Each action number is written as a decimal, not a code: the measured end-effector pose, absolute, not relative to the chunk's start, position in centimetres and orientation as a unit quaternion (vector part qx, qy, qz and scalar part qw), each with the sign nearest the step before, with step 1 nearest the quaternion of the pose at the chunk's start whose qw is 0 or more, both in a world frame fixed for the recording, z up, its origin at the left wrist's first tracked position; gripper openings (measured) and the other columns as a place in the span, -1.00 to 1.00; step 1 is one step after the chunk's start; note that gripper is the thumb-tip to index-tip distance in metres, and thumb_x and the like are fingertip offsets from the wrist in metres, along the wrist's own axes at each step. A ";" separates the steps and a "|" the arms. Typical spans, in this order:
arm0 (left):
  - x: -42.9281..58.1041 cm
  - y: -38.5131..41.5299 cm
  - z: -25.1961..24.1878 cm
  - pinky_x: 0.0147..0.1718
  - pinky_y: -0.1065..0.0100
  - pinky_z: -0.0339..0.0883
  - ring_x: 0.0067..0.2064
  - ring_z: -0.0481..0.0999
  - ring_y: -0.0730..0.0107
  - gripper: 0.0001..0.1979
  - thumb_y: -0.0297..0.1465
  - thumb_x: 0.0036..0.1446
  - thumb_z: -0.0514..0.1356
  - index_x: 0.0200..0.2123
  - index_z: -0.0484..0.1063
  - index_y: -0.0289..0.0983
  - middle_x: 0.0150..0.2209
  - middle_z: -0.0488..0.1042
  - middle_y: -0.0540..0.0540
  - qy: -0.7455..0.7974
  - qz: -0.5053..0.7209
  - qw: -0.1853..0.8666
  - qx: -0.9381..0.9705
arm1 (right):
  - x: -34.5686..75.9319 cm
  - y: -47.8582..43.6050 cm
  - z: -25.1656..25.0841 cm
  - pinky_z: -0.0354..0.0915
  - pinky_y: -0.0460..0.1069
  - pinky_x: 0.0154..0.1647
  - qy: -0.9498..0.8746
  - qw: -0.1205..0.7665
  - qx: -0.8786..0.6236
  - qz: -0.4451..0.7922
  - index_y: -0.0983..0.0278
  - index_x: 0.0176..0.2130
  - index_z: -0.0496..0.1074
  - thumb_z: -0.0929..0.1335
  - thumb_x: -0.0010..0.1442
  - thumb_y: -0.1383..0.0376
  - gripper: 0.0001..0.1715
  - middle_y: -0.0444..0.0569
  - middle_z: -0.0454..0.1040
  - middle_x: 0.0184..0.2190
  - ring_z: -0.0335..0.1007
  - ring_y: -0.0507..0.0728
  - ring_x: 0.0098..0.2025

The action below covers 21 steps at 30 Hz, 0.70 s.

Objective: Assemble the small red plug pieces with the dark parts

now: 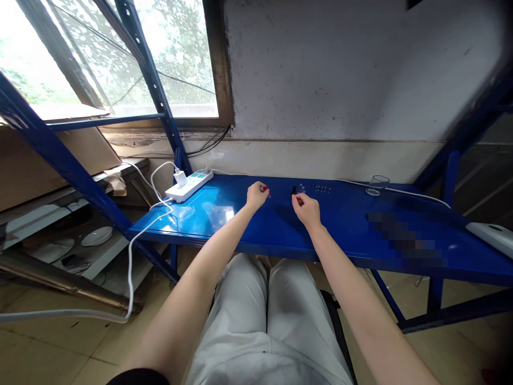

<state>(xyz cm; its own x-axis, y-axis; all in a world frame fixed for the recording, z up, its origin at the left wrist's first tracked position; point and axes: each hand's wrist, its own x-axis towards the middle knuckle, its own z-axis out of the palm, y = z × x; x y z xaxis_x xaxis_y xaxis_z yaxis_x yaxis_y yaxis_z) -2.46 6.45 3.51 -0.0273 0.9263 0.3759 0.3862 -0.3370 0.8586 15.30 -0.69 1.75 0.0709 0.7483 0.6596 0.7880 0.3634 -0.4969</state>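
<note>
Over the middle of the blue tabletop, my left hand is closed in a pinch. A small red thing shows at its fingertips, too small to name. My right hand is a little further right, its thumb and fingers pressed together. Just at those fingertips is a small black piece, apparently pinched between them. Several tiny clear pieces lie on the table right behind this hand. Beside them, to the right, several small metallic-looking pieces are set out in rows.
A white power strip with a plugged-in charger sits at the table's left end. Toward the right are a clear glass, a pixelated dark item and a white device. Blue posts frame the table; a white cable hangs left.
</note>
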 end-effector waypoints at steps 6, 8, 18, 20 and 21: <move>-2.5 3.8 1.9 -0.34 0.39 0.25 -0.26 0.55 0.27 -0.76 -0.33 -0.04 0.26 -0.36 0.29 -0.32 -0.34 0.54 -0.19 0.355 0.628 0.485 0.495 | 14.6 -0.6 1.6 0.07 -0.06 -0.52 -0.725 0.446 -0.525 0.005 0.24 -0.38 0.37 0.13 0.24 0.06 -0.59 -0.07 0.35 -0.60 0.23 0.06 -0.57; -2.7 3.2 1.4 -0.32 0.39 0.25 -0.22 0.55 0.25 -0.73 -0.32 -0.06 0.29 -0.37 0.29 -0.33 -0.32 0.54 -0.21 0.339 0.631 0.515 0.471 | 14.5 -0.6 1.5 0.09 -0.07 -0.51 -0.731 0.435 -0.525 0.024 0.23 -0.31 0.37 0.13 0.23 0.06 -0.61 -0.06 0.37 -0.56 0.27 0.07 -0.53; -2.6 1.6 1.7 -0.20 0.32 0.25 -0.22 0.54 0.29 -0.72 -0.40 -0.15 0.36 -0.38 0.36 -0.36 -0.38 0.53 -0.13 0.282 0.529 0.631 0.493 | 13.6 -1.3 2.1 0.11 -0.05 -0.44 -0.761 0.376 -0.521 0.089 0.20 -0.30 0.27 -0.02 0.29 0.02 -0.51 -0.06 0.41 -0.47 0.32 0.10 -0.45; -2.6 1.4 1.9 -0.19 0.32 0.26 -0.23 0.54 0.31 -0.72 -0.41 -0.17 0.37 -0.38 0.37 -0.36 -0.39 0.53 -0.11 0.285 0.527 0.633 0.490 | 13.5 -1.4 2.2 0.09 -0.05 -0.45 -0.767 0.367 -0.520 0.084 0.20 -0.33 0.25 -0.02 0.29 0.01 -0.51 -0.07 0.39 -0.50 0.31 0.11 -0.47; -2.7 1.3 1.9 -0.20 0.32 0.26 -0.23 0.54 0.31 -0.71 -0.41 -0.17 0.37 -0.37 0.37 -0.36 -0.38 0.52 -0.11 0.284 0.525 0.634 0.491 | 13.4 -1.4 2.1 0.09 -0.06 -0.46 -0.769 0.365 -0.519 0.080 0.20 -0.34 0.24 -0.02 0.29 0.01 -0.51 -0.07 0.38 -0.51 0.31 0.12 -0.47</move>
